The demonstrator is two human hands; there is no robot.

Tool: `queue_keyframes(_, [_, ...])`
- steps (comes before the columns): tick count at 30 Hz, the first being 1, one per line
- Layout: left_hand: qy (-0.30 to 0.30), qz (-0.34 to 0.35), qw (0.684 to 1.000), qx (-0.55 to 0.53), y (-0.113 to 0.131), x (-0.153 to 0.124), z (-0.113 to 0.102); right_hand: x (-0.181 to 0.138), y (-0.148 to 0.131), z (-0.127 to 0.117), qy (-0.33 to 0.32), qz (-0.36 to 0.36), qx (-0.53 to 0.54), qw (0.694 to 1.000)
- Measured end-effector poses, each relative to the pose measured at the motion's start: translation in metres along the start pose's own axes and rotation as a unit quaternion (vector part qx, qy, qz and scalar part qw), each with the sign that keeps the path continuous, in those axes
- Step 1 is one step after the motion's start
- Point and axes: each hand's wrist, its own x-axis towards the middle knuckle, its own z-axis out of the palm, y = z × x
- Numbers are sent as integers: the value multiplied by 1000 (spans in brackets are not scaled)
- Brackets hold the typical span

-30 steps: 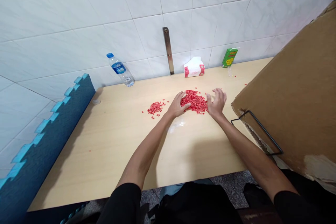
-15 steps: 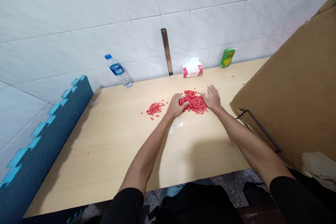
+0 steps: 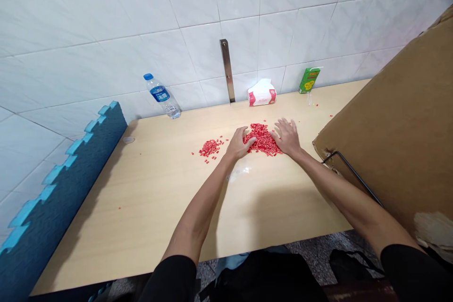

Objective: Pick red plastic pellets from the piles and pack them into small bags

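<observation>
A large pile of small red pellet-like pieces [image 3: 264, 140] lies on the pale wooden table [image 3: 155, 188] between my hands. My left hand [image 3: 239, 144] rests at the pile's left edge, open, its thumb apart from the fingers and over some pieces. At the right edge, my right hand [image 3: 286, 137] is open with fingers spread and the thumb reaching toward the pile. A smaller heap of the same red pieces [image 3: 210, 147] sits to the left of my left hand, with a few loose ones around it.
Along the tiled wall stand a water bottle [image 3: 163, 96], a tissue pack [image 3: 262, 93] and a green drink carton [image 3: 309, 80]. A big cardboard box [image 3: 392, 118] borders the right side, a blue foam panel [image 3: 81, 170] the left. Clear plastic [image 3: 239, 173] lies near my left wrist.
My right hand has shifted slightly, its fingers now spread over the table by the pile. My left hand keeps its place. The whole view has moved a little.
</observation>
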Motion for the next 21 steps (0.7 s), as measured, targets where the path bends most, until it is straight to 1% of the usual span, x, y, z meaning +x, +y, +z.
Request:
queue_keyframes(1, [0,-2,1000,1,0,0,0,-1,2,0,29,24,-12,999])
queue_keyframes(2, [-2,-3,1000,1,0,0,0,-2,3,1,37,39,-13,998])
queue_keyframes(6, [0,-10,1000,-3,0,-1,1,-1,5,4,-16,29,16,999])
queue_keyframes(8, [0,-19,1000,-10,1,-2,1,1,5,4,-9,44,21,999])
queue_keyframes(10, [-1,-25,999,-20,1,-2,1,2,7,4,29,84,20,996])
queue_keyframes(13, [0,-26,999,-25,0,-2,1,1,13,3,92,188,53,976])
queue_keyframes(15, [3,-24,999,-24,0,-2,1,0,16,2,108,246,95,959])
queue_keyframes(16, [3,-24,999,-24,0,-2,1,-1,16,2,103,254,113,955])
queue_keyframes(18, [3,-26,999,-23,1,-2,2,-2,15,3,71,225,139,962])
queue_keyframes(21, [3,-32,999,-20,2,-2,2,-2,9,4,-1,139,150,979])
